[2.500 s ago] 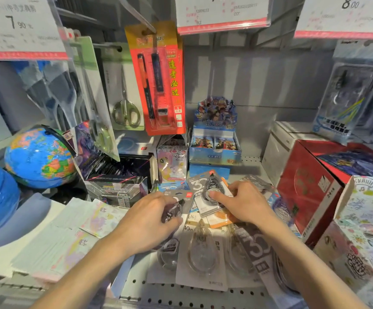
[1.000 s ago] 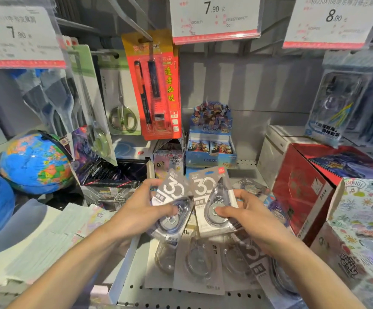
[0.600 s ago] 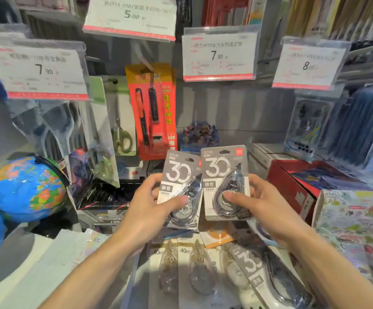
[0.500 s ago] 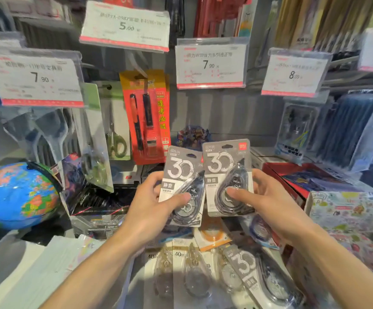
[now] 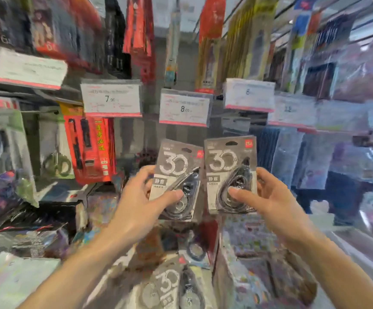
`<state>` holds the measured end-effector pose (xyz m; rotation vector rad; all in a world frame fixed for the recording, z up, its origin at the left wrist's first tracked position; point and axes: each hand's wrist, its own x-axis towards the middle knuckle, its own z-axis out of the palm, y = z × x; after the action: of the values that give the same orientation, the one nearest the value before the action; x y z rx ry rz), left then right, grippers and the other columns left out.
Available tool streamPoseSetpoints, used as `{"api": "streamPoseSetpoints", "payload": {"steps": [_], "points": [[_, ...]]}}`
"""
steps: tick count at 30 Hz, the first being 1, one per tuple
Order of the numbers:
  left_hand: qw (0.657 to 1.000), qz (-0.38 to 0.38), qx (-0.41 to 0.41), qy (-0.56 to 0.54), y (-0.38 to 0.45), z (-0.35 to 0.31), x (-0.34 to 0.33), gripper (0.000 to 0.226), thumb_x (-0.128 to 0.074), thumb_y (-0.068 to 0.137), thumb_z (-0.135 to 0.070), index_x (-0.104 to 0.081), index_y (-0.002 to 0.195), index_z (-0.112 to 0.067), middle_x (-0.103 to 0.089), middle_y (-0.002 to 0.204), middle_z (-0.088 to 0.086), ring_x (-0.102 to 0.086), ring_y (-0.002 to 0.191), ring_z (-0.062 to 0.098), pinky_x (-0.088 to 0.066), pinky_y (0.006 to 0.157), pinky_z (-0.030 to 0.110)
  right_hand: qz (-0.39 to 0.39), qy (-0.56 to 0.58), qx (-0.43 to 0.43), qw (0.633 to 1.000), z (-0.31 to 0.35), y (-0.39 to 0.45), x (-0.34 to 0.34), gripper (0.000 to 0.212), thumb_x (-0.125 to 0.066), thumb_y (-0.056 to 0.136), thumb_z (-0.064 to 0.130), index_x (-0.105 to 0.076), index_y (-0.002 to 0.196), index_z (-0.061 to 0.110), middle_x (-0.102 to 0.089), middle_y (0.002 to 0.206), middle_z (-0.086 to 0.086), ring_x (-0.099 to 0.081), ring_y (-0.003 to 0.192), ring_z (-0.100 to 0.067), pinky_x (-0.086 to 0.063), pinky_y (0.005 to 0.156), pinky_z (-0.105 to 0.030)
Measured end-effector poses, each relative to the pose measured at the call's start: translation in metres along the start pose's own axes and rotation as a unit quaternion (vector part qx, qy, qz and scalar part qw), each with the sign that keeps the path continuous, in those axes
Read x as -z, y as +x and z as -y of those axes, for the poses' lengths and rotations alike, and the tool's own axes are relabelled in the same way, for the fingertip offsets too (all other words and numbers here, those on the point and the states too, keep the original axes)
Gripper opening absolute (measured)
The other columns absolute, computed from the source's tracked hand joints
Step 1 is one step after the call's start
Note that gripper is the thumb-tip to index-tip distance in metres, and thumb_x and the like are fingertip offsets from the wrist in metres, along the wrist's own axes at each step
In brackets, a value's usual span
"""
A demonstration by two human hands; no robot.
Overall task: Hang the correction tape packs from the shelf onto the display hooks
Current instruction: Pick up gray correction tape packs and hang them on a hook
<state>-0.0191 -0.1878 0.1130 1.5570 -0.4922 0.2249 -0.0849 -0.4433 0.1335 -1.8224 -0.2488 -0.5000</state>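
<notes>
I hold two grey correction tape packs upright and side by side, each marked "30". My left hand [image 5: 141, 201] grips the left pack [image 5: 177, 175], thumb on its blister. My right hand [image 5: 268, 197] grips the right pack [image 5: 231, 170] the same way. Both packs sit just below the 8.00 price tag [image 5: 184, 109], and their hang holes are free. More correction tape packs [image 5: 170, 286] lie on the shelf below. The picture is blurred, and I cannot make out the bare display hooks.
A 7.90 price tag [image 5: 110, 100] hangs to the left above an orange pen pack [image 5: 89, 148] and scissors [image 5: 56, 163]. Blue plastic sleeves [image 5: 292, 157] hang to the right. Patterned boxes [image 5: 259, 264] stand on the shelf at lower right.
Both hands have lifted a pack each off the shelf pile and raised them toward the price tags. The view has tilted up and swung to the right.
</notes>
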Motion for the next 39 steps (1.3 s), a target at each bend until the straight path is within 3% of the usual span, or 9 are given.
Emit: {"api": "streamPoseSetpoints", "payload": {"steps": [4, 8, 15, 18, 22, 26, 29, 34, 39], "points": [[0.999, -0.015, -0.029, 0.012, 0.000, -0.021, -0.055, 0.046, -0.087, 0.077, -0.013, -0.062, 0.113, -0.025, -0.081, 0.106, -0.008, -0.076, 0.098, 0.011, -0.058, 0.088, 0.032, 0.002, -0.017, 0.033, 0.999, -0.003, -0.005, 0.050, 0.023, -0.081, 0.081, 0.032, -0.072, 0.100, 0.039, -0.081, 0.098, 0.003, -0.077, 0.093, -0.011, -0.053, 0.079, -0.009], [0.997, -0.050, -0.041, 0.047, 0.001, -0.043, -0.084, 0.041, -0.083, 0.083, -0.010, -0.062, 0.113, -0.028, -0.081, 0.105, -0.010, -0.075, 0.098, 0.010, -0.057, 0.093, 0.037, 0.009, -0.019, 0.041, 0.999, -0.004, -0.007, 0.082, 0.021, -0.081, 0.084, 0.033, -0.069, 0.101, 0.039, -0.080, 0.100, 0.002, -0.077, 0.095, -0.014, -0.059, 0.079, -0.023], [0.988, -0.071, -0.073, 0.113, 0.003, -0.076, -0.083, 0.038, -0.080, 0.087, -0.024, -0.058, 0.112, -0.043, -0.072, 0.104, -0.034, -0.071, 0.092, -0.009, -0.053, 0.080, 0.023, 0.021, -0.046, 0.058, 0.997, -0.002, 0.000, 0.097, 0.021, -0.079, 0.089, 0.039, -0.065, 0.104, 0.032, -0.076, 0.100, -0.008, -0.075, 0.094, -0.030, -0.059, 0.092, -0.055], [0.984, -0.078, -0.095, 0.131, 0.002, -0.085, -0.073, 0.037, -0.079, 0.087, -0.023, -0.059, 0.112, -0.042, -0.073, 0.106, -0.031, -0.071, 0.093, -0.007, -0.054, 0.080, 0.029, 0.038, -0.041, 0.061, 0.997, -0.003, 0.003, 0.093, 0.019, -0.078, 0.091, 0.032, -0.064, 0.103, 0.034, -0.077, 0.101, -0.008, -0.076, 0.094, -0.028, -0.060, 0.091, -0.051], [0.976, -0.083, -0.129, 0.155, -0.003, -0.092, -0.053, 0.037, -0.080, 0.087, -0.027, -0.059, 0.111, -0.046, -0.074, 0.109, -0.028, -0.072, 0.095, -0.004, -0.055, 0.080, 0.027, 0.052, -0.058, 0.064, 0.995, -0.005, 0.005, 0.081, 0.022, -0.076, 0.092, 0.032, -0.062, 0.096, 0.047, -0.078, 0.094, 0.007, -0.076, 0.087, -0.009, -0.057, 0.082, -0.020], [0.974, -0.079, -0.147, 0.153, -0.001, -0.100, -0.038, 0.037, -0.079, 0.088, -0.026, -0.058, 0.111, -0.046, -0.075, 0.108, -0.026, -0.074, 0.093, -0.001, -0.059, 0.070, 0.022, 0.058, -0.053, 0.056, 0.995, -0.007, 0.007, 0.065, 0.019, -0.076, 0.093, 0.032, -0.062, 0.103, 0.041, -0.073, 0.092, -0.002, -0.072, 0.089, -0.029, -0.060, 0.088, -0.051], [0.974, -0.076, -0.154, 0.149, 0.004, -0.104, -0.033, 0.038, -0.079, 0.088, -0.026, -0.058, 0.113, -0.047, -0.075, 0.111, -0.024, -0.073, 0.099, 0.000, -0.056, 0.086, 0.031, 0.061, -0.052, 0.061, 0.995, -0.006, 0.010, 0.051, 0.021, -0.075, 0.093, 0.037, -0.060, 0.107, 0.032, -0.067, 0.096, -0.014, -0.066, 0.093, -0.042, -0.056, 0.089, -0.062], [0.972, -0.067, -0.169, 0.151, 0.010, -0.108, -0.024, 0.038, -0.080, 0.089, -0.025, -0.059, 0.115, -0.044, -0.077, 0.112, -0.020, -0.074, 0.100, 0.003, -0.056, 0.088, 0.034, 0.054, -0.042, 0.092, 0.993, 0.004, 0.021, 0.032, 0.019, -0.072, 0.094, 0.042, -0.059, 0.107, 0.039, -0.064, 0.082, 0.001, -0.064, 0.080, -0.027, -0.057, 0.085, -0.049], [0.971, -0.059, -0.177, 0.149, 0.013, -0.110, -0.021, 0.040, -0.081, 0.087, -0.028, -0.059, 0.117, -0.042, -0.077, 0.112, -0.018, -0.075, 0.100, 0.005, -0.056, 0.091, 0.037, 0.029, -0.018, 0.103, 0.994, 0.015, 0.032, 0.020, 0.025, -0.071, 0.090, 0.047, -0.059, 0.112, 0.048, -0.073, 0.101, 0.016, -0.072, 0.095, -0.008, -0.057, 0.095, -0.043]]}}
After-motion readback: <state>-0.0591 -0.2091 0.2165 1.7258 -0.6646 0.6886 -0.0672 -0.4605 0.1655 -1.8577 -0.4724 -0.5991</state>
